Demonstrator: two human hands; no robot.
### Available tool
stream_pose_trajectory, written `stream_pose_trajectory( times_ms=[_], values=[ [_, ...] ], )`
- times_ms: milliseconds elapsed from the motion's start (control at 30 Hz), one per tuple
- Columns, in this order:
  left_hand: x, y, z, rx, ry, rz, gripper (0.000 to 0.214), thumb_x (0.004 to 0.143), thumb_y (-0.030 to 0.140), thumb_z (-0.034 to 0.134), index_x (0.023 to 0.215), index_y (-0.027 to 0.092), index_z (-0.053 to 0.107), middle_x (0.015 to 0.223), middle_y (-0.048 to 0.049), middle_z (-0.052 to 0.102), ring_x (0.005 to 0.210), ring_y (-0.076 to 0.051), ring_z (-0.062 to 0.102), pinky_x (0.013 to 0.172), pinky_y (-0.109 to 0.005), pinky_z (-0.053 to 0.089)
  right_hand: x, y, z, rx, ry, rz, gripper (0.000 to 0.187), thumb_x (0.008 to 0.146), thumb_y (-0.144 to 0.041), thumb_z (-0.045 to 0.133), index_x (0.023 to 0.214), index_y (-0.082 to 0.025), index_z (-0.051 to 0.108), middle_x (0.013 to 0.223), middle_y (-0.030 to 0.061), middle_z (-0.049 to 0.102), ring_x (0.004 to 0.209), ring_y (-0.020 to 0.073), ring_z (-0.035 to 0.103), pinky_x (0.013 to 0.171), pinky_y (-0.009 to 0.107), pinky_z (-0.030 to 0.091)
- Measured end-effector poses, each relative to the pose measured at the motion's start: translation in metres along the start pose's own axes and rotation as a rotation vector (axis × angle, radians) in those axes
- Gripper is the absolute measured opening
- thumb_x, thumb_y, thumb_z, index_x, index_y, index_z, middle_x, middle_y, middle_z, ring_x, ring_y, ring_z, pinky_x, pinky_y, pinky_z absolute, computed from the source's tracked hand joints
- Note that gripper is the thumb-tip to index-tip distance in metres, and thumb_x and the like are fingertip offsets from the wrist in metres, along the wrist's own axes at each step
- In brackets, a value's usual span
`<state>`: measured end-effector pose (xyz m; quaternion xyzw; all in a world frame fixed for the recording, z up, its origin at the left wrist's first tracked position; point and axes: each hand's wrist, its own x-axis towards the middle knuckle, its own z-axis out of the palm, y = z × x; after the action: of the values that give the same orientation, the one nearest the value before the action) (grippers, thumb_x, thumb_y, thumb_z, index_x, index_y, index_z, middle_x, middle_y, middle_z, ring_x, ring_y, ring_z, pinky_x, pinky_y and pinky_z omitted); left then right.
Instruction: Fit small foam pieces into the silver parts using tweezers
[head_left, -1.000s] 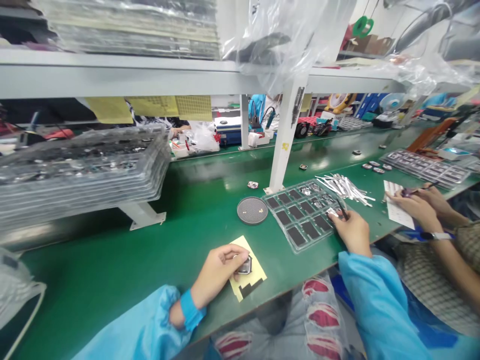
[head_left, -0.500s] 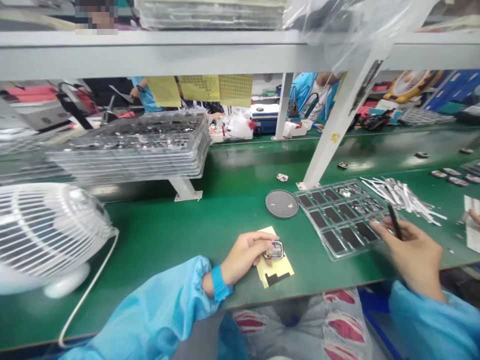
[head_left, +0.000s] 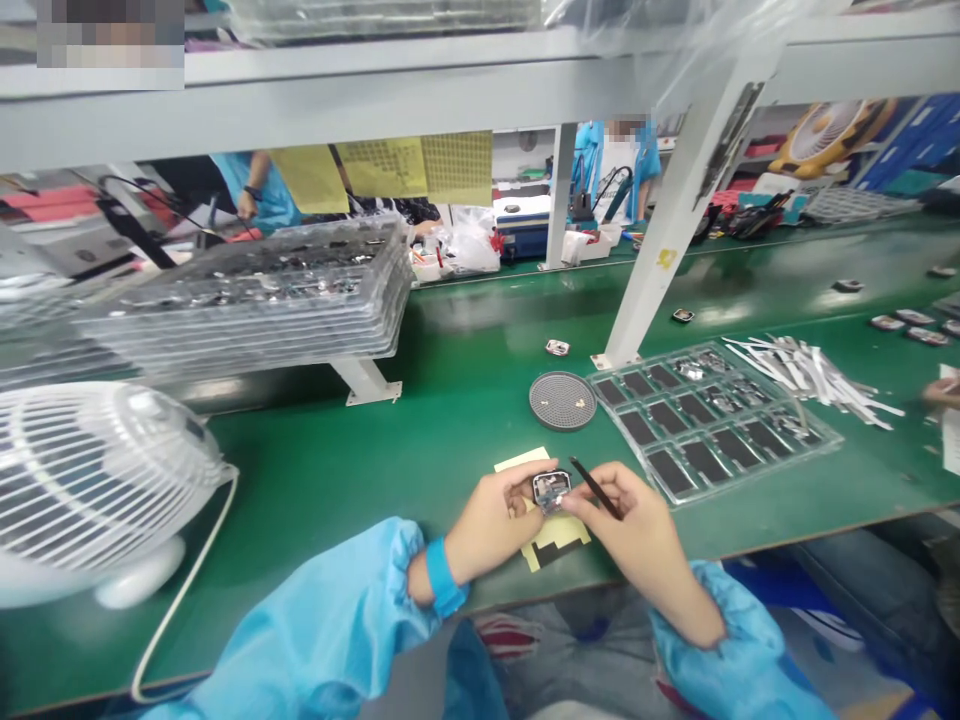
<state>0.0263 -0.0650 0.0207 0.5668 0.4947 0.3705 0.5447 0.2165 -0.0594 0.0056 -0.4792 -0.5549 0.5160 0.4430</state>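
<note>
Pinching a small square metal part (head_left: pixel 551 490) between thumb and fingertips, my left hand (head_left: pixel 491 522) is clamped on it just above a yellow card (head_left: pixel 517 466) that lies at the near edge of the green desk (head_left: pixel 420 440). My right hand (head_left: pixel 637 525) meets it from the other side, fingers closed round a thin black tool (head_left: pixel 594 487) whose tip slants up and away beside the part. Its fingertips appear to touch the part's right edge. Beyond the card sits a round grey dish (head_left: pixel 562 400), and just right of that a clear tray (head_left: pixel 825 440) of dark rectangular cells. A heap of white strips (head_left: pixel 806 365) lies behind the tray. Far left stands a white fan (head_left: pixel 90 480), with a stack of clear trays (head_left: pixel 255 295) on a raised stand behind it.
</note>
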Motion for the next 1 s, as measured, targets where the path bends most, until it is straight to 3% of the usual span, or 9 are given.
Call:
stream_pose_trajectory(
  times_ms=[167,467,700,800,900,1000],
  values=[
    [-0.0028,0.0053,-0.0005,0.148,0.021,0.006,0.061,0.071,0.015,0.066,0.133,0.014,0.062,0.072,0.0003,0.055,0.058,-0.009,0.036,0.053,-0.021,0.030,0.0037,0.0035,0.0037,0.014,0.049,0.052,0.032,0.076,-0.042,0.079,0.082,-0.017,0.059,0.080,0.0039,0.071,0.075,0.0168,0.067,0.068,0.025,0.049],
    [-0.0058,0.0043,0.0005,0.161,0.040,0.037,0.054,0.077,0.030,0.073,0.129,0.018,0.065,0.075,-0.0008,0.057,0.060,-0.011,0.035,0.054,-0.022,0.029,0.0018,0.0028,0.0035,0.047,0.043,0.058,0.035,0.075,-0.044,0.079,0.080,-0.017,0.057,0.075,0.0016,0.065,0.071,0.0152,0.063,0.065,0.024,0.046],
    [-0.0052,0.0068,-0.0007,0.295,0.076,0.166,0.041,0.085,0.030,0.070,0.125,0.025,0.068,0.112,-0.0054,0.067,0.071,-0.013,0.052,0.061,-0.023,0.040,0.0041,0.0018,0.0048,0.091,0.023,0.057,0.034,0.077,-0.042,0.078,0.079,-0.017,0.056,0.074,0.0002,0.063,0.070,0.0133,0.059,0.065,0.023,0.044],
    [-0.0053,0.0064,-0.0004,0.319,0.077,0.192,0.040,0.085,0.029,0.070,0.125,0.025,0.068,0.117,-0.0055,0.068,0.078,-0.015,0.059,0.064,-0.024,0.044,0.0040,0.0009,0.0056,0.092,0.032,0.065,0.035,0.076,-0.043,0.078,0.078,-0.017,0.055,0.072,-0.0009,0.061,0.067,0.0122,0.058,0.062,0.022,0.043],
    [-0.0055,0.0043,0.0010,0.196,0.073,0.144,0.039,0.084,0.029,0.073,0.122,0.022,0.070,0.118,-0.0072,0.069,0.090,-0.019,0.065,0.076,-0.027,0.051,0.0018,0.0002,0.0073,0.045,0.050,0.045,0.032,0.079,-0.041,0.077,0.083,-0.018,0.054,0.072,-0.0028,0.058,0.066,0.0111,0.056,0.061,0.021,0.043],
    [-0.0049,0.0024,0.0022,-0.150,-0.002,0.033,0.047,0.080,0.028,0.078,0.125,0.017,0.068,0.116,-0.0102,0.070,0.106,-0.024,0.066,0.094,-0.033,0.052,-0.0014,0.0002,0.0101,0.048,0.029,0.027,0.029,0.083,-0.039,0.073,0.096,-0.020,0.056,0.080,-0.0026,0.059,0.068,0.0106,0.057,0.061,0.021,0.045]
  ],
)
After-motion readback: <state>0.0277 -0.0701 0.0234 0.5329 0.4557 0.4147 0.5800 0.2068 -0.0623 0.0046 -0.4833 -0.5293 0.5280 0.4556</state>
